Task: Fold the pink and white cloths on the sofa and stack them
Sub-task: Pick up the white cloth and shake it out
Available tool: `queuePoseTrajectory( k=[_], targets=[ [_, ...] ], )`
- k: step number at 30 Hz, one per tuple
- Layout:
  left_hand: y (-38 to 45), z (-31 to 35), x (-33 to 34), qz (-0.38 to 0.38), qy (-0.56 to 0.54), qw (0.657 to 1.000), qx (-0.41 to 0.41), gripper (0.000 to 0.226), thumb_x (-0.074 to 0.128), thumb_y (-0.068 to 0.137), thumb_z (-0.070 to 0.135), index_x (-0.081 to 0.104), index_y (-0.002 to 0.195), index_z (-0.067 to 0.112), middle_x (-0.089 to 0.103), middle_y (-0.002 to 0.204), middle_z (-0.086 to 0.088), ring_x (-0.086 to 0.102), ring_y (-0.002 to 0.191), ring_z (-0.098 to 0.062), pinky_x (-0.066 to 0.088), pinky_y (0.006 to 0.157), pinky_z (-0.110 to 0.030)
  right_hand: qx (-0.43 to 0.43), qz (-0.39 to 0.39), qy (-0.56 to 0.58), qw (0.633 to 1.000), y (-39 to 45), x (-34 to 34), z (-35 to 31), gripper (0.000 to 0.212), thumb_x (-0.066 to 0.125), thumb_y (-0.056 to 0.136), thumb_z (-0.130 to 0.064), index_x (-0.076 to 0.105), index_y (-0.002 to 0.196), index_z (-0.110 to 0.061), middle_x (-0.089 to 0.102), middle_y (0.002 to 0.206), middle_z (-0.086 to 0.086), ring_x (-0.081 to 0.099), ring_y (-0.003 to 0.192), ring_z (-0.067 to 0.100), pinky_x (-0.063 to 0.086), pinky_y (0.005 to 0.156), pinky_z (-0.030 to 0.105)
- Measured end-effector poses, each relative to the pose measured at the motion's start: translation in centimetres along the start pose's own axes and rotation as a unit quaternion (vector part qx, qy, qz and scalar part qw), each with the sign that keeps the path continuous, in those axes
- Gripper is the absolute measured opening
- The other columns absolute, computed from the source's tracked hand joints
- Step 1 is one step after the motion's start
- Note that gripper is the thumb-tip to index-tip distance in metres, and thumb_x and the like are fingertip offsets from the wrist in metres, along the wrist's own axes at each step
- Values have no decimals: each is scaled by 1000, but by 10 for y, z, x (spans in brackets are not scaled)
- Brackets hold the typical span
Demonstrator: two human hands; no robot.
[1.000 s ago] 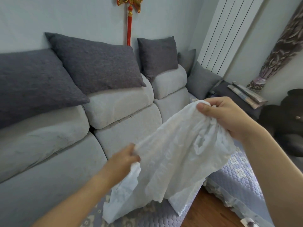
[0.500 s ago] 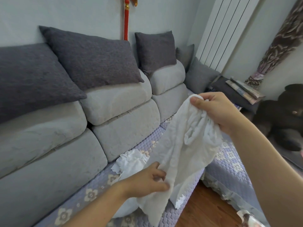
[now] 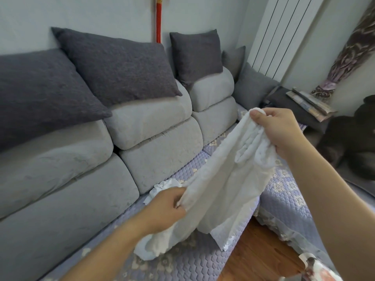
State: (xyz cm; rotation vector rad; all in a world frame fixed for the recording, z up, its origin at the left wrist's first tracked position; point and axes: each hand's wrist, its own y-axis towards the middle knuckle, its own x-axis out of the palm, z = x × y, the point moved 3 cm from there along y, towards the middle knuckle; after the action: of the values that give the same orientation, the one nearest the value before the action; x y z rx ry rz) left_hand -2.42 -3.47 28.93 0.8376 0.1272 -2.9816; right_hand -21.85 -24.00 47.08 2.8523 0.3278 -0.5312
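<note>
Both hands pinching white cloth [image 3: 223, 179]: left hand [image 3: 166, 207] clamped on lower edge, right hand [image 3: 278, 130] bunching top. Pull taut, find corners b4 folding.

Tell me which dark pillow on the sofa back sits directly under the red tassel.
The second dark pillow from the left: the red tassel hangs on the wall right above its upper right corner. The other pillows sit off to either side.

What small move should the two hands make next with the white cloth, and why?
Probably draw the hands apart to stretch the thin white lace-edged cloth flat. The right hand pinches a bunched top corner, the left hand grips a lower edge, and the cloth hangs crumpled between them, so no clean fold is possible yet.
</note>
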Motion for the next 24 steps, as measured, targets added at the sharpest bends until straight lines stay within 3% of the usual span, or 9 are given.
queuePoseTrajectory(
  k=[2, 6, 10, 13, 16, 19, 21, 23, 24],
  targets=[
    [-7, -3, -19, -17, -23, 1000, 4, 6, 58, 80, 25, 61, 85, 22, 59, 94, -6, 60, 81, -17, 48, 78, -40, 11, 12, 8, 1000, 3, -1, 5, 16, 70, 93, -28, 75, 82, -18, 74, 73, 1, 72, 67, 17, 60, 71, 35],
    [-24, -16, -46, -33, -44, 998, -28, 32, 64, 82, 38, 54, 80, 8, 56, 83, -8, 54, 70, -14, 42, 67, -32, 26, 35, 17, 999, 8, 7, 17, 15, 69, 93, -28, 73, 80, -23, 73, 74, 0, 72, 73, 20, 59, 72, 34],
    [-37, -24, -52, 18, -66, 997, -42, 45, 70, 88, 18, 34, 61, 12, 36, 62, 7, 35, 58, -11, 28, 57, -30, 32, 44, -2, 999, 9, 23, 26, 17, 66, 96, -26, 72, 82, -18, 69, 73, -1, 68, 58, 5, 55, 57, 21],
    [-49, -31, -51, -33, -112, 992, -38, 37, 75, 87, 36, 55, 70, 10, 48, 74, 3, 47, 68, -11, 36, 64, -28, 40, 56, -16, 997, 9, 33, 32, 19, 63, 98, -27, 68, 83, -16, 66, 72, -2, 64, 54, 3, 49, 50, 17],
    [-59, -45, -43, -22, -134, 990, -47, 52, 74, 81, 58, 67, 86, 7, 54, 84, -2, 53, 78, -16, 41, 72, -34, 45, 67, -7, 997, 9, 39, 35, 14, 60, 99, -27, 65, 93, -17, 63, 75, -3, 61, 65, 9, 51, 60, 23],
    [-68, -56, -38, 81, -202, 974, -68, 73, 72, 67, 76, 68, 84, 6, 57, 82, -3, 52, 76, -16, 40, 73, -35, 43, 70, -5, 997, 9, 44, 41, 7, 59, 99, -23, 65, 96, -21, 63, 79, -4, 61, 71, 10, 54, 71, 30],
    [-74, -67, -38, 132, -293, 943, -83, 68, 79, 58, 74, 69, 79, 10, 58, 79, -6, 52, 73, -17, 41, 68, -31, 43, 71, -10, 997, 10, 47, 49, 7, 60, 99, -21, 67, 98, -23, 64, 81, -5, 62, 74, 11, 55, 76, 33],
    [-78, -75, -41, 139, -372, 913, -98, 56, 87, 53, 64, 71, 76, 15, 60, 76, -6, 53, 67, -15, 43, 61, -25, 50, 64, -13, 997, 10, 50, 59, 9, 61, 98, -21, 69, 99, -22, 67, 84, -3, 66, 79, 15, 57, 80, 37],
    [-80, -76, -43, 130, -370, 915, -97, 49, 89, 56, 59, 70, 75, 17, 60, 75, -4, 52, 65, -14, 42, 60, -24, 54, 58, -14, 997, 10, 51, 63, 9, 61, 97, -21, 70, 100, -22, 69, 85, -2, 68, 82, 18, 58, 82, 38]
  ],
)
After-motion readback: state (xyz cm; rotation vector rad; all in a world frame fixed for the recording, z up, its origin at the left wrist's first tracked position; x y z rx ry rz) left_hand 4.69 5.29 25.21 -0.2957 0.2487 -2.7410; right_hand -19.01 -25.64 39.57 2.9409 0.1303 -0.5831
